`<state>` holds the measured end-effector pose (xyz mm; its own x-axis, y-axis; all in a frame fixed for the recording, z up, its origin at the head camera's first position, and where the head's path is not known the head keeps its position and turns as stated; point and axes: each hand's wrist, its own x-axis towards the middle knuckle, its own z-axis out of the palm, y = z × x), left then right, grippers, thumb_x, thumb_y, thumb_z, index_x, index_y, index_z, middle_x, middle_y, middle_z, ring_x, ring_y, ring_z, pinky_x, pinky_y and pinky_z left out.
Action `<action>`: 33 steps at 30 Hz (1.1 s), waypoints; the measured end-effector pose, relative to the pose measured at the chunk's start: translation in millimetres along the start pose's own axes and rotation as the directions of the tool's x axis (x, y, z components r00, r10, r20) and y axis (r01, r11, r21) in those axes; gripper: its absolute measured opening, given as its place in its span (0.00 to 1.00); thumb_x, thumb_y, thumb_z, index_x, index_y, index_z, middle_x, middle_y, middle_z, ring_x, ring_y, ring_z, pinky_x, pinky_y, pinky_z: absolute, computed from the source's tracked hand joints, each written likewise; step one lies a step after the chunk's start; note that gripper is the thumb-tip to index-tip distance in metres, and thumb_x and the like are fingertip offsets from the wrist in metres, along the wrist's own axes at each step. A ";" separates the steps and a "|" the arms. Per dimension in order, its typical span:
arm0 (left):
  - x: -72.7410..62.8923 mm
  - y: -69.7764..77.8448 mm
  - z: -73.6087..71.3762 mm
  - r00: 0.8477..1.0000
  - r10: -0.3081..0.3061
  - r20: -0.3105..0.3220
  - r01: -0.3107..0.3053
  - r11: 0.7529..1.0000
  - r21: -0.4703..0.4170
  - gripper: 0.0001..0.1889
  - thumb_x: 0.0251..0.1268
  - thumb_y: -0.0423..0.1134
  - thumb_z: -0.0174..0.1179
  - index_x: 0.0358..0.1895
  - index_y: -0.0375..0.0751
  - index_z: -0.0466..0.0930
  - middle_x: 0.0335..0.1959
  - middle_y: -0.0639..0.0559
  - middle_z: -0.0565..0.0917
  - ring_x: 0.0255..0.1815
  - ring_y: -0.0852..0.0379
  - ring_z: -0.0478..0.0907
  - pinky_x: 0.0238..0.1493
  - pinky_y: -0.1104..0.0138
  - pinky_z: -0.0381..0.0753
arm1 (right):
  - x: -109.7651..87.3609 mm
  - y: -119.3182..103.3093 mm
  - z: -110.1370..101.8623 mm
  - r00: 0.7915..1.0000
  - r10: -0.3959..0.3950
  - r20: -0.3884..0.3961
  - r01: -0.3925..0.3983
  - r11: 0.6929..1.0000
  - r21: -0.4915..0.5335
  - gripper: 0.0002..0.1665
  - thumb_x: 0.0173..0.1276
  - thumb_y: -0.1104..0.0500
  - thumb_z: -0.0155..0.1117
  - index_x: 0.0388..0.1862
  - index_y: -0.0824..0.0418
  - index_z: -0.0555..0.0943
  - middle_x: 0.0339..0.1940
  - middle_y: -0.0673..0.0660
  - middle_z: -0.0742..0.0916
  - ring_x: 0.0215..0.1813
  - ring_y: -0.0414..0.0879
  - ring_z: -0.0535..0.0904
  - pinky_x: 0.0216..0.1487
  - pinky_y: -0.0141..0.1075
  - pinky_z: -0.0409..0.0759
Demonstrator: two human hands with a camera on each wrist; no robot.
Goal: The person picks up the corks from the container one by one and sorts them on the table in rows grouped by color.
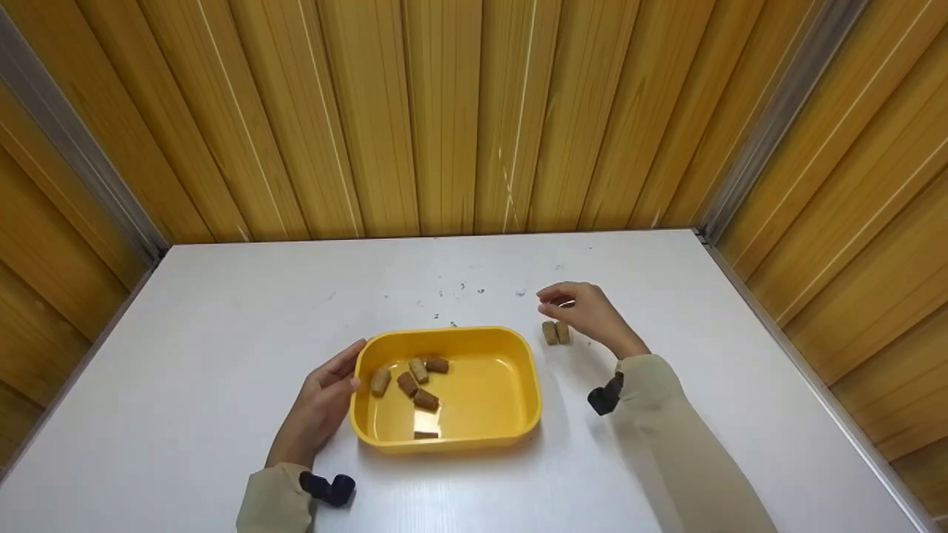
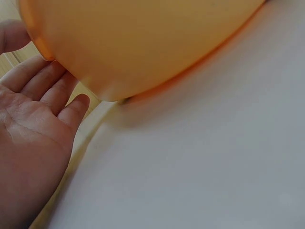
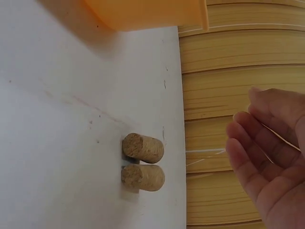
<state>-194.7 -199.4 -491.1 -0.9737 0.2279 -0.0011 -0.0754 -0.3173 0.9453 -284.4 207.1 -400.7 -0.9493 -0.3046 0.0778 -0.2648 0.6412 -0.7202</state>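
Note:
My left hand (image 1: 322, 403) rests against the left side of a yellow plastic tray (image 1: 481, 442), its fingers along the outer wall and thumb at the rim. In the left wrist view, the fingers (image 2: 45, 78) meet the translucent wall (image 2: 143, 43). Several tan and brown corks (image 1: 381, 382) lie inside, mostly toward the left. Right of the tray, two tan corks (image 1: 549, 333) sit side by side on the table. Above and just beyond them is my right hand (image 1: 589, 307), fingers loosely bent and holding nothing. The right wrist view shows the corks (image 3: 143, 177) apart from that hand.
The white table (image 1: 222, 318) has small dark marks (image 1: 463, 286) beyond the tray. Wood-patterned panels (image 1: 444, 118) rise behind the table and at both sides. Dark wrist devices (image 1: 606, 396) sit at both sleeves.

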 end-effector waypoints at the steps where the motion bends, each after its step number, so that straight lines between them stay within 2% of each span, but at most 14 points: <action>1: -0.3 0.1 0.2 1.000 -0.001 -0.003 0.001 1.000 0.000 0.32 0.66 0.25 0.50 0.74 0.36 0.56 0.75 0.45 0.60 0.67 0.70 0.67 0.68 0.75 0.64 | 0.4 -2.6 0.4 1.000 -0.001 0.008 0.001 1.000 0.002 0.17 0.67 0.55 0.64 0.53 0.60 0.82 0.49 0.59 0.86 0.52 0.52 0.82 0.58 0.44 0.81; 11: 2.2 -0.9 0.0 1.000 0.011 0.029 -0.011 1.000 0.005 0.32 0.66 0.26 0.51 0.74 0.37 0.55 0.76 0.46 0.58 0.69 0.70 0.65 0.70 0.75 0.62 | 4.2 -27.5 4.3 0.996 -0.033 0.082 0.031 0.999 0.018 0.17 0.66 0.54 0.65 0.52 0.58 0.83 0.50 0.57 0.86 0.52 0.50 0.82 0.58 0.43 0.82; 19: 3.5 -1.6 0.9 0.999 0.029 0.040 -0.029 1.000 -0.012 0.32 0.66 0.25 0.50 0.74 0.36 0.55 0.76 0.45 0.58 0.69 0.69 0.65 0.70 0.75 0.62 | 5.3 -39.6 11.2 0.984 -0.140 0.113 0.138 0.990 0.024 0.15 0.65 0.56 0.66 0.49 0.59 0.84 0.47 0.57 0.87 0.48 0.48 0.83 0.56 0.41 0.83; 23: 1.8 -1.0 2.3 0.999 0.035 0.028 -0.034 0.999 -0.022 0.32 0.66 0.25 0.50 0.73 0.35 0.56 0.76 0.45 0.59 0.69 0.68 0.65 0.69 0.75 0.63 | 7.3 -47.2 16.1 0.978 -0.154 0.142 0.151 0.988 0.034 0.15 0.64 0.56 0.67 0.49 0.59 0.85 0.46 0.57 0.88 0.47 0.46 0.83 0.55 0.38 0.83; 33: -1.5 0.0 2.9 0.999 0.019 0.027 -0.018 0.999 -0.030 0.33 0.64 0.24 0.50 0.74 0.35 0.55 0.76 0.44 0.59 0.69 0.69 0.66 0.69 0.75 0.63 | 10.4 -62.3 34.0 0.940 -0.177 0.290 0.158 0.983 0.088 0.17 0.65 0.56 0.66 0.52 0.59 0.83 0.51 0.62 0.86 0.50 0.50 0.83 0.55 0.40 0.83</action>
<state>-192.6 -197.1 -490.1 -0.9687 0.2467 0.0257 -0.0641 -0.3491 0.9349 -272.0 140.1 -378.4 -0.7966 -0.6045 0.0010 -0.3957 0.5203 -0.7568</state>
